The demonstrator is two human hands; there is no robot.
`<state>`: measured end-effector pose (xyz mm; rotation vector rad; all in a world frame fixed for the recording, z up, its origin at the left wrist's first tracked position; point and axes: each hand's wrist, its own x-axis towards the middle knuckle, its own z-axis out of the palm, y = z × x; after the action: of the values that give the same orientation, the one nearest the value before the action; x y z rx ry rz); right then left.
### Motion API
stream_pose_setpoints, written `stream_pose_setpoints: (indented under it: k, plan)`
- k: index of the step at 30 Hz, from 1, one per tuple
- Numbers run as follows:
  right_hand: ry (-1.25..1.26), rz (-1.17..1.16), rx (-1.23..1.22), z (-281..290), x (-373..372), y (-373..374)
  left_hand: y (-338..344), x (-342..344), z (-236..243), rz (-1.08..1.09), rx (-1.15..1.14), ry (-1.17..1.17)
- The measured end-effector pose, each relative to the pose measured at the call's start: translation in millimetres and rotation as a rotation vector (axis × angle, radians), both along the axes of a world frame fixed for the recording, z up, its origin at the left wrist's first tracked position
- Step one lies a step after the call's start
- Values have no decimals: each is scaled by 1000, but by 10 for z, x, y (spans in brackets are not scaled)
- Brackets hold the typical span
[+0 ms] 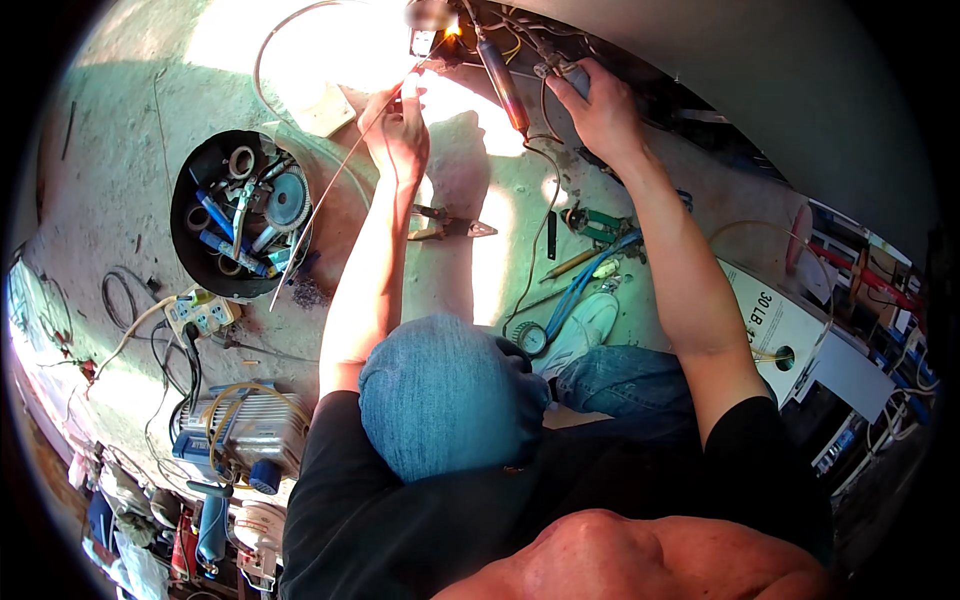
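My left hand (397, 135) pinches a long thin brazing rod (320, 203), whose upper part runs toward a small orange flame (453, 29) at the top of the view. My right hand (608, 112) is wrapped round a grey torch handle (574, 80) with a metal valve body at its front. Between the hands, a copper filter drier (503, 88) hangs slanted, with a thin tube (552, 185) curling down from its lower end. Wires and pipes crowd the dark opening behind it. Glare and blur partly hide the spot at the flame.
Pliers (460, 226) lie on the floor below my left hand. A black bucket of tools and tape (178, 225) stands left, near a power strip (205, 315) and a pump (245, 430). Green-handled cutters (600, 222), blue hoses (572, 292) and a gauge (528, 338) lie by my shoe.
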<state>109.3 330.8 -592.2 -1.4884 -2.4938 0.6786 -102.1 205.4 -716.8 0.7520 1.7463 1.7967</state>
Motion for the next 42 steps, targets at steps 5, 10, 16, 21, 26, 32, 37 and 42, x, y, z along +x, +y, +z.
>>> stream_pose_setpoints:
  k: [5, 10, 16, 21, 26, 32, 37, 42]
  plan:
    - [-22, 3, -3, -49, 30, 17, 0, 0, -6, -16, -1, -31]
    - [-36, -5, -19, -62, 36, 20, -2, -4, 4, -18, 13, -22]
    - [3, 4, -16, -22, 42, -5, -36, -7, 57, -26, 27, 20]
    - [122, -26, -44, 40, 95, -51, -6, -20, 96, -45, 14, 65]
    - [106, 9, 0, 15, 126, -38, 32, -31, 29, -57, -48, 82]
    - [81, 2, -23, -4, 91, -57, 49, -19, 77, -49, -39, 55]
    - [43, 15, 13, -79, 86, -35, 53, -39, 39, -59, -64, 100]
    - [1, 2, -17, -106, 89, -14, 57, -42, 71, -56, -64, 85]
